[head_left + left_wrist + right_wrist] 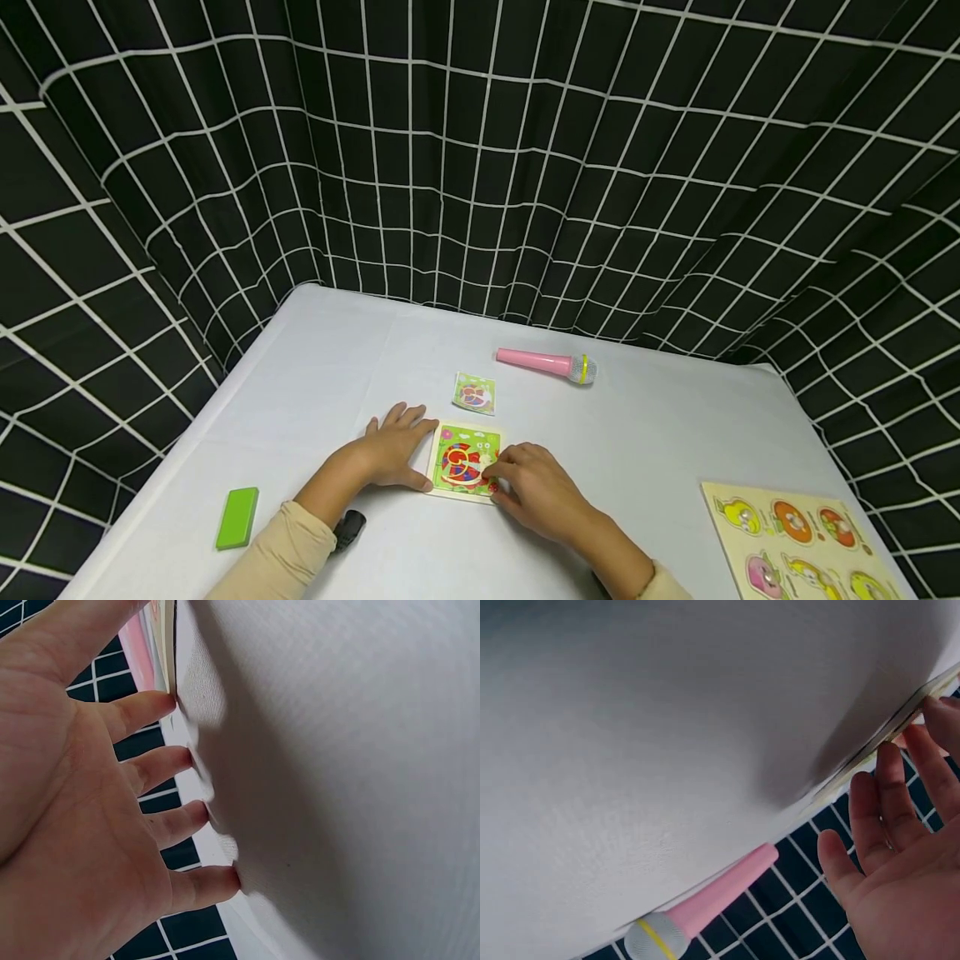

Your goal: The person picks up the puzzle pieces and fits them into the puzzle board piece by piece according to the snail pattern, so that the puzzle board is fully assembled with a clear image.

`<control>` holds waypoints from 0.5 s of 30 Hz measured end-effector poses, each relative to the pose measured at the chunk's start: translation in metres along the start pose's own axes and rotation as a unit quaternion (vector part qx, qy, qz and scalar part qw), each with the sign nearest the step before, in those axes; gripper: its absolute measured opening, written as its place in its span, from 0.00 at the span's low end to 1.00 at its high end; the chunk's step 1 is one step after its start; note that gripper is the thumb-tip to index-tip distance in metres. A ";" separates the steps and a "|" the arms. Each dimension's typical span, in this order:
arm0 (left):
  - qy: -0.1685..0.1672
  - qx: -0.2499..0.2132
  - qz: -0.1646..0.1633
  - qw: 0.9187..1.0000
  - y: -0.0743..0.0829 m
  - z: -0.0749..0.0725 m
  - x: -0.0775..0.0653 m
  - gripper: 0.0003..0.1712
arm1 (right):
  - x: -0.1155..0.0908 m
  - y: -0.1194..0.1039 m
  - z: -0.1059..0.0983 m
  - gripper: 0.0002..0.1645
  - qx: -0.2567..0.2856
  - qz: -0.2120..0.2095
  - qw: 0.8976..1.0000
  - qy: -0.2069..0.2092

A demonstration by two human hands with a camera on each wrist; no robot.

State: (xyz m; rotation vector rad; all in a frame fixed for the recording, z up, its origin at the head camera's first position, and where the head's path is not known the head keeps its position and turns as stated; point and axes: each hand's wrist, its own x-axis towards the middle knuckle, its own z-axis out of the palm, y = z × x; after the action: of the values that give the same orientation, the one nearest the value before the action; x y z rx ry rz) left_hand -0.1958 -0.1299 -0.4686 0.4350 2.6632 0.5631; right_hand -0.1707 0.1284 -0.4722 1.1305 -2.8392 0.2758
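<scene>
A small square wooden puzzle board (466, 497) with a red and blue picture on green lies flat on the white table. My left hand (393, 450) is spread at its left side, with thumb and index finger at the board's edge. In the left wrist view, the other fingertips (199, 885) rest on the cloth. My right hand (542, 492) is at the board's right side. Its index finger touches the picture and its thumb is by the edge; whether a loose piece lies under these fingertips is hidden.
Behind the board lies a small picture card (475, 393), with a pink toy microphone (536, 360) farther back. A green block (237, 518) is on the left. A wooden fruit and vegetable puzzle (813, 542) lies at the right front. Black gridded curtains (480, 167) surround the table.
</scene>
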 end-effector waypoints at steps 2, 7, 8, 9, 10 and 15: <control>0.001 0.003 0.001 1.000 0.001 0.000 0.001 0.53 | 0.000 0.000 0.000 0.12 -0.004 -0.001 1.000 -0.001; 0.004 0.003 0.001 1.000 0.003 -0.001 0.001 0.52 | -0.001 0.000 -0.002 0.12 -0.013 -0.002 1.000 -0.003; 0.003 0.003 0.000 1.000 0.003 -0.001 0.001 0.53 | -0.001 0.000 -0.002 0.13 -0.016 -0.002 1.000 -0.005; 0.004 0.002 0.001 1.000 0.004 -0.002 0.000 0.53 | -0.001 -0.001 -0.003 0.13 -0.020 -0.004 1.000 -0.008; 0.003 0.003 0.001 1.000 0.004 -0.002 0.000 0.53 | -0.001 -0.002 -0.004 0.13 -0.023 -0.006 1.000 -0.012; 0.001 -0.003 0.003 1.000 0.003 -0.002 -0.002 0.53 | -0.002 -0.006 -0.007 0.17 -0.038 -0.021 0.998 -0.036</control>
State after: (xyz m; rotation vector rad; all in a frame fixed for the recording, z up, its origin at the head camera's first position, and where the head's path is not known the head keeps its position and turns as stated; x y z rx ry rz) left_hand -0.1940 -0.1287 -0.4653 0.4402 2.6630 0.5733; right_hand -0.1648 0.1263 -0.4651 1.2060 -2.8562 0.1259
